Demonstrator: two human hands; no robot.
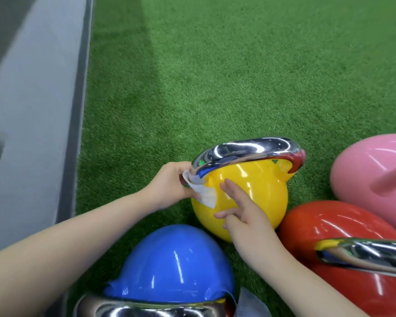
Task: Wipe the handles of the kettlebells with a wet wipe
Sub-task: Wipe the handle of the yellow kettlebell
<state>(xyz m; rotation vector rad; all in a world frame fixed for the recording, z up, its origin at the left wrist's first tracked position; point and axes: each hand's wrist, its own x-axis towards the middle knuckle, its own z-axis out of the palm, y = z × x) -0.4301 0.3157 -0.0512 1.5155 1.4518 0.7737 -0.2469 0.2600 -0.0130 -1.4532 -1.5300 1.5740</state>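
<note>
Left hand (pixel 173 184) pinching one wet wipe (pixel 204 194) on yellow kettlebell's handle (pixel 249 152), four kettlebells

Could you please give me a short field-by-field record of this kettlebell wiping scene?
surface: green turf
kettlebells: yellow kettlebell, blue, red, pink
left hand: holds white wet wipe at the near end of the yellow one's chrome handle
right hand: fingers straight, resting on the yellow body
</note>
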